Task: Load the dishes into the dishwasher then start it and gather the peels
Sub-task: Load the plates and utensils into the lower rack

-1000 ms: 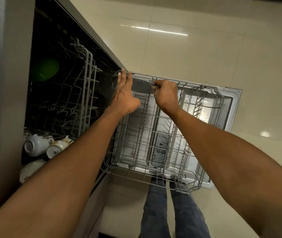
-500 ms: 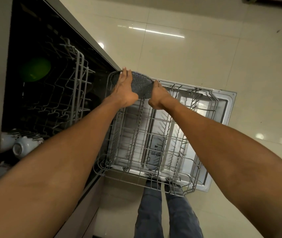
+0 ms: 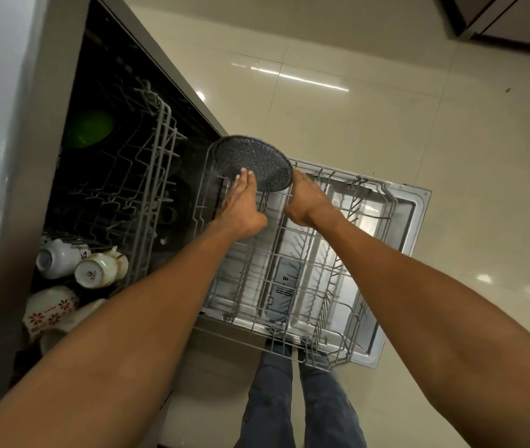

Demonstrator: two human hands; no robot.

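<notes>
A dark speckled plate stands tilted at the far end of the pulled-out lower rack of the open dishwasher. My left hand lies with its fingers flat against the plate's near face. Against the plate's right rim rests my right hand. Apart from the plate, the lower rack holds nothing that I can see. The plate's lower edge is hidden behind my hands.
The upper rack sits inside the dark tub on the left, with two white cups, a flower-patterned dish and a green bowl. The open door lies flat over the tiled floor. My legs stand at its near edge.
The plate has gone from nearly edge-on between my hands to tilted with its face showing at the rack's far end. My left fingers have slid down its face.
</notes>
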